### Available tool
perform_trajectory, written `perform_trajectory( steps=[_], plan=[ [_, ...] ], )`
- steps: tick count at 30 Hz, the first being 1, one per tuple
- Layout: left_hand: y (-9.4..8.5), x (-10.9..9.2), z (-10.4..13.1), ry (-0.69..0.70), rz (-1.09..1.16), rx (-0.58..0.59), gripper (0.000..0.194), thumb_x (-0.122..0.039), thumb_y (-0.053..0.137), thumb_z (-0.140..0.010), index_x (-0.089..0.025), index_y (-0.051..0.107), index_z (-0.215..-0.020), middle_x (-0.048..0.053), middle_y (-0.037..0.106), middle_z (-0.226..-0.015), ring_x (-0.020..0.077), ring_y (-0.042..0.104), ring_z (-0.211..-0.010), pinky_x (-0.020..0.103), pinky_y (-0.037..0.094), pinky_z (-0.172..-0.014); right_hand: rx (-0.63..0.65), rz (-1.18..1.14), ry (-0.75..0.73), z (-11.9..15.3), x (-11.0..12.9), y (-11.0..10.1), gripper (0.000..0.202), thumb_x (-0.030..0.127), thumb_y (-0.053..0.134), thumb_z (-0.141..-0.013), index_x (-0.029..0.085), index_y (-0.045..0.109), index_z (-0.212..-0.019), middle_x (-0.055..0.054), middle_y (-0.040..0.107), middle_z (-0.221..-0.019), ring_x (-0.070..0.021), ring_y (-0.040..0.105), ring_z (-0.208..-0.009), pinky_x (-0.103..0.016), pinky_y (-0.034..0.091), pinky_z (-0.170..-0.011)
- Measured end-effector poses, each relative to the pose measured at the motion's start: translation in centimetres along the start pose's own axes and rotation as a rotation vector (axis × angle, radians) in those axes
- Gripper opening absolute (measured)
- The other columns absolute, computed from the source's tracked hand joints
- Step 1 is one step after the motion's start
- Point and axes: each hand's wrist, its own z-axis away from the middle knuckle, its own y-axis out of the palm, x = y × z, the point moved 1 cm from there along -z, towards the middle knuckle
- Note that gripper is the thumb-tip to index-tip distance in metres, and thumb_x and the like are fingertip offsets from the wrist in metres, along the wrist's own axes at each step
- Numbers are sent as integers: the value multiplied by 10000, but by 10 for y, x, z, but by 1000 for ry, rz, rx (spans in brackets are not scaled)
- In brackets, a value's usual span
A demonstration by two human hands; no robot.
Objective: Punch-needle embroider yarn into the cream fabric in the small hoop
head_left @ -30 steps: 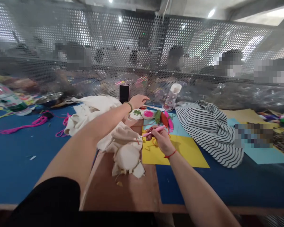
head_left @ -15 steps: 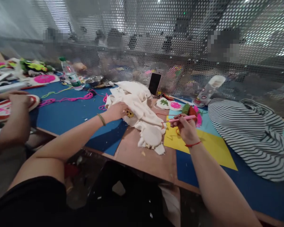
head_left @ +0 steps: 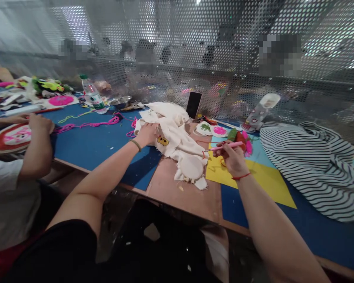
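Crumpled cream cloth (head_left: 179, 133) lies on the table, with a small yellow and black patch (head_left: 163, 140) on it. My left hand (head_left: 148, 134) rests on the cloth's left part beside the patch, its fingertips partly hidden by folds. A round hooped piece (head_left: 191, 168) lies at the cloth's near end. My right hand (head_left: 231, 156) is closed on a pink pen-like tool (head_left: 227, 146), whose thin metal tip points left to the cloth's right edge. Orange-red yarn (head_left: 204, 155) is at that tip.
Yarn bundles (head_left: 241, 140) lie behind my right hand, a phone (head_left: 194, 104) stands at the mesh wall, and striped fabric (head_left: 309, 165) is at right. A bottle (head_left: 96, 98) stands back left. At far left, another person's hands (head_left: 38, 122) hold a red-rimmed round piece (head_left: 13, 138).
My left hand has shifted slightly left and up on the cloth, off the patch, which shows more fully. The view has turned a little left. My right hand keeps its hold on the pink tool.
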Motion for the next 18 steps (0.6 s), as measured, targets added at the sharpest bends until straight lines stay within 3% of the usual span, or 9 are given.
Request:
perform_trajectory(
  steps=[2,5,9,12,18],
  plan=[
    [0,3,-7,-60,25,43,404,-166,645,-724,-125,644,-1126,149,704,-1033,317,624,-1040,451,442,-956,2,17,12,0,0,0,356,538,783,-697,224,618,-723,45,569,-519,-132,590,-493,-285,517,-497],
    [-3,-1,-16,-57,71,56,162,-244,599,-769,-144,676,-870,96,691,-828,260,639,-837,360,479,-796,20,34,30,1,1,3,364,552,778,-694,224,624,-710,38,578,-520,-131,586,-491,-281,512,-497],
    [-8,-17,-30,-25,325,-39,200,-289,482,-854,-151,612,-789,46,636,-740,168,572,-702,265,439,-653,38,50,62,4,2,7,369,554,786,-684,214,647,-714,22,603,-537,-129,590,-500,-274,510,-505],
    [-1,-23,-36,-82,550,-170,139,-233,481,-842,-157,583,-788,33,619,-736,152,549,-688,257,429,-642,42,52,76,6,3,10,390,565,795,-670,205,656,-724,11,618,-550,-131,593,-504,-274,513,-506],
    [25,-3,-32,-102,505,-229,105,-214,570,-786,-167,582,-693,24,584,-674,177,552,-710,306,442,-734,53,86,79,11,4,13,388,572,791,-684,206,672,-730,12,612,-551,-141,603,-524,-281,513,-516]
  ],
)
